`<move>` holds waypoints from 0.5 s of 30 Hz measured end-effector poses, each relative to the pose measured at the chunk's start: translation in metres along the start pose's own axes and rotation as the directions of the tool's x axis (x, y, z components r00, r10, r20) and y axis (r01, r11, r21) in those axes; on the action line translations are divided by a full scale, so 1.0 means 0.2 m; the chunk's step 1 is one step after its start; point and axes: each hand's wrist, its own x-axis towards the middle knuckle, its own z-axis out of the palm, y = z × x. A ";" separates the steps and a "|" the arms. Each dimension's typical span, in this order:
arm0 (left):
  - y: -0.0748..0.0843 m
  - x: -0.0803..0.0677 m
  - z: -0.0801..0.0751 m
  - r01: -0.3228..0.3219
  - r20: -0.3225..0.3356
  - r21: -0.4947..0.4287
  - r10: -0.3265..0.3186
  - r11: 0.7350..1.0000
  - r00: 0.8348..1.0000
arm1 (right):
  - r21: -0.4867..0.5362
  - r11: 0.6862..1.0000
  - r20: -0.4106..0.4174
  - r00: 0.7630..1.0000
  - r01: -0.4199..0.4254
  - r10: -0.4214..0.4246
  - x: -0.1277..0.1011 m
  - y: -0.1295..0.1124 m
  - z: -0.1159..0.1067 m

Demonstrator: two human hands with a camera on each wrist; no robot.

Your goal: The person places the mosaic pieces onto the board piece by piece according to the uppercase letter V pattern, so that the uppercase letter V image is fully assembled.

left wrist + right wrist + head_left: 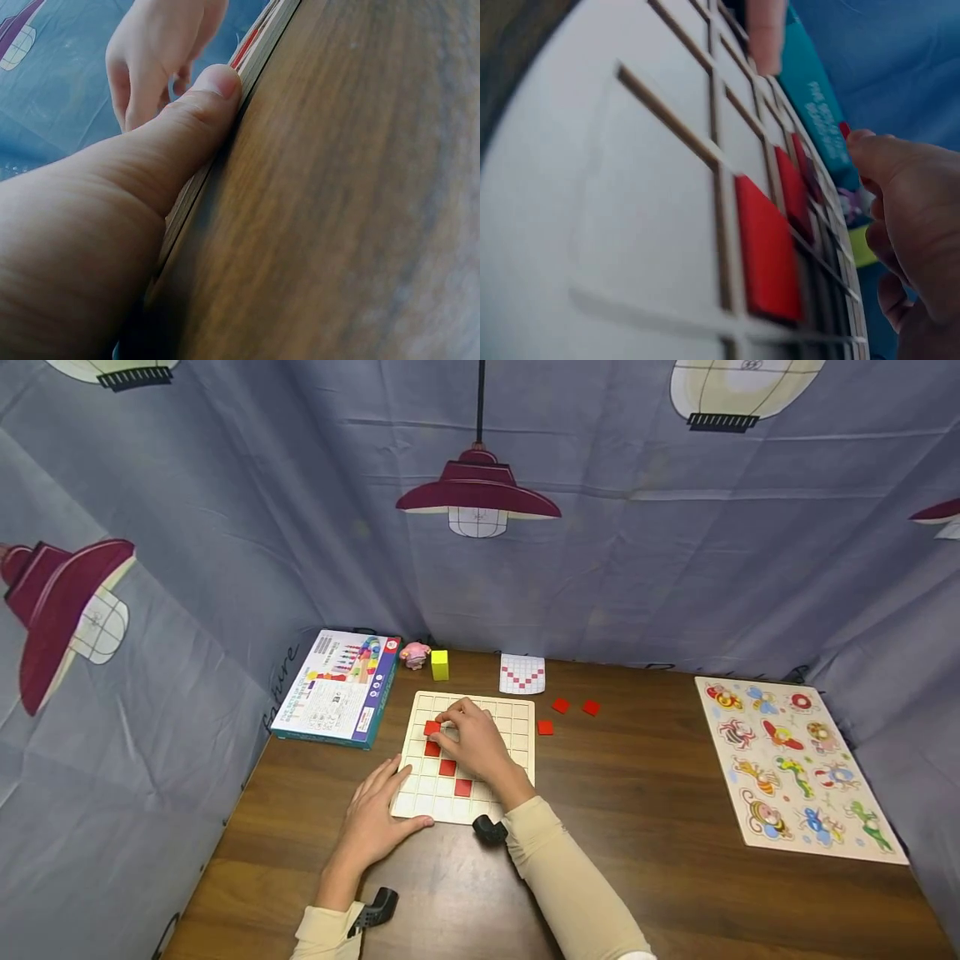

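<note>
A pale wooden grid board (pixel 423 806) lies on the table. My right hand (pixel 480 743) is over its upper left part and pinches a small red square tile (pixel 432 727). In the right wrist view that tile (pixel 845 130) shows as a red sliver at the thumb tip, above the board. Three more red tiles (pixel 462 787) sit in the grid, stepping down to the right. At the board's lower left corner rests my left hand (pixel 375 814), its fingers along the left side. The left thumb (pixel 202 101) touches the front edge.
Several loose red tiles (pixel 545 727) lie right of the board. Behind it are a pattern card (pixel 522 674) with red squares, a yellow block (pixel 440 665) and a pink figurine (pixel 415 655). A boxed game (pixel 333 689) is left; an insect puzzle board (pixel 795 768) is right.
</note>
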 end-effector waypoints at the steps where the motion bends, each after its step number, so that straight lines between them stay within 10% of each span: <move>1: 0.00 0.00 0.00 -0.002 0.001 0.004 0.002 1.000 1.000 | -0.022 1.000 0.015 1.000 -0.004 0.004 0.01 -0.01 0.02; 15: 0.01 0.00 -0.01 0.002 0.014 -0.001 -0.002 1.000 1.000 | -0.154 0.986 0.118 0.989 -0.070 0.089 0.08 -0.07 0.10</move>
